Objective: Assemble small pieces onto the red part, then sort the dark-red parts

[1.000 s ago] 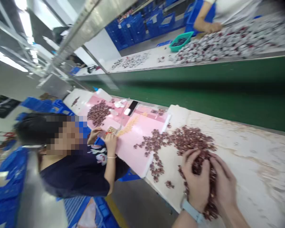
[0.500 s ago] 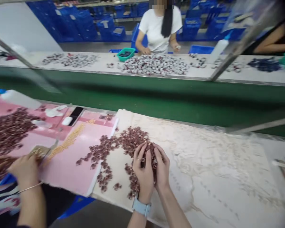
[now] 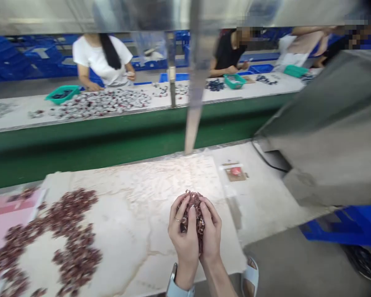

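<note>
Cupped together, my left hand (image 3: 184,244) and my right hand (image 3: 212,235) hold a heap of small reddish-brown pieces (image 3: 192,206) between them. What kind of parts these are I cannot make out. The fingers curve around the heap, and some pieces stick out above the fingertips. Both hands are over the right part of a pale, stained board (image 3: 126,231). To their left, a loose pile of the same brown pieces (image 3: 77,260) is spread on the board. My left wrist carries a light blue watch (image 3: 179,288).
A pink sheet (image 3: 6,218) lies at the left. Beyond the green partition (image 3: 111,150), several people work at a white bench with teal baskets (image 3: 62,95) and piles of small parts. A metal post (image 3: 194,95) rises ahead; a large grey machine (image 3: 334,136) stands at the right.
My view has swung to the right. Both hands, with the brown pieces gathered between them, have moved right, away from the pile. The machine has come into view.
</note>
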Available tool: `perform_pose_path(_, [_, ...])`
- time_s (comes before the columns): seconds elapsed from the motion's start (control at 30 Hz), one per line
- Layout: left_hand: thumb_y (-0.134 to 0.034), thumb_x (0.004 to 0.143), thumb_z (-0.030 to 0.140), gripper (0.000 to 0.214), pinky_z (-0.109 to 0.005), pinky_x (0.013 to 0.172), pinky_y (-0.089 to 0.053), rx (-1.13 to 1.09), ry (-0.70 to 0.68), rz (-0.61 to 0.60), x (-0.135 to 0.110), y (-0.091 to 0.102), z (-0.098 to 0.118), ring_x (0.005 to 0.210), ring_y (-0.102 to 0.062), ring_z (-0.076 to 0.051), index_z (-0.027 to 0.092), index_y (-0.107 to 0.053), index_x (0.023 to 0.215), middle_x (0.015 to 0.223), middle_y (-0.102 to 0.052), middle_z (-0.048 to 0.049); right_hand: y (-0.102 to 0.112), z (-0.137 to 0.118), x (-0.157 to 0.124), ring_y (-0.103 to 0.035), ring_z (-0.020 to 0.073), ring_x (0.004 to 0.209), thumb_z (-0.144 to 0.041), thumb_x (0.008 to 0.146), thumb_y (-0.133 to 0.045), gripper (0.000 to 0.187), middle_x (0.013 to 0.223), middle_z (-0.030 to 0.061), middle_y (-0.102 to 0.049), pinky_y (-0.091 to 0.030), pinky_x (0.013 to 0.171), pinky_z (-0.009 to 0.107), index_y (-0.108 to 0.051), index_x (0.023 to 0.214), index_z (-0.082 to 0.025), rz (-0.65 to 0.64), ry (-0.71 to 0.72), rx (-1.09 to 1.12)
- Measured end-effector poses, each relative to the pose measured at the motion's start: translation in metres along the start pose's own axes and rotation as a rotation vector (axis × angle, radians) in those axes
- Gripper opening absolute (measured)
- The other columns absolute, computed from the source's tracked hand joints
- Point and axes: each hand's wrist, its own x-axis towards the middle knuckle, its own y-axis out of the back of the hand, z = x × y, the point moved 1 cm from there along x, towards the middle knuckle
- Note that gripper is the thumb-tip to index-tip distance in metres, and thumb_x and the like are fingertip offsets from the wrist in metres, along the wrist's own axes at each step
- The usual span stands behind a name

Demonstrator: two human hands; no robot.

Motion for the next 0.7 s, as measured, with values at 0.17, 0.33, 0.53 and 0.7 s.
perform_pose_path(0.17, [-0.063,0.098,0.032,0.027,-0.041,0.109,-0.055,0.015,-0.013,-0.086,-0.111,-0.16,0.033,0.126,-0.064,-0.019,0.022,-0.072,0.122,0.135,-0.065,-0.0069,0.165,-0.102,0.04,-0.074,0.0298,0.11,-0.05,0.081,-0.08,0.032,0.114,0.0097,-0.08,-0.06,0.098,0.041,-0.082,0.097,-0.023,0.132,0.058,0.039])
perform_pose_path(0.33, [-0.063,0.098,0.028,0.027,-0.017,0.108,-0.051,0.015,0.016,-0.205,-0.228,-0.311,0.072,0.125,-0.064,-0.01,0.032,-0.073,0.123,0.133,-0.067,0.0016,0.331,-0.204,0.069,-0.076,0.0291,0.103,-0.046,0.08,-0.081,0.027,0.107,0.0093,-0.081,-0.062,0.093,0.039,-0.083,0.092,-0.022,0.297,0.099,0.04])
perform_pose_path(0.53, [-0.064,0.098,0.03,0.024,-0.016,0.102,-0.054,-0.025,0.044,-0.387,-0.304,-0.452,0.1,0.122,-0.066,-0.01,0.034,-0.074,0.119,0.13,-0.069,0.0011,0.462,-0.287,0.11,-0.074,0.0278,0.101,-0.043,0.083,-0.079,0.025,0.106,0.008,-0.08,-0.061,0.091,0.038,-0.081,0.092,-0.021,0.454,0.175,0.07])
perform_pose_path(0.7, [-0.065,0.097,0.041,0.034,-0.044,0.109,-0.054,-0.075,-0.046,-0.32,-0.251,-0.557,0.101,0.117,-0.067,-0.02,0.019,-0.071,0.122,0.125,-0.071,-0.0096,0.463,-0.339,0.221,-0.074,0.0202,0.098,-0.038,0.085,-0.074,0.021,0.101,-0.0002,-0.08,-0.059,0.09,0.031,-0.08,0.096,-0.021,0.343,0.259,0.128])
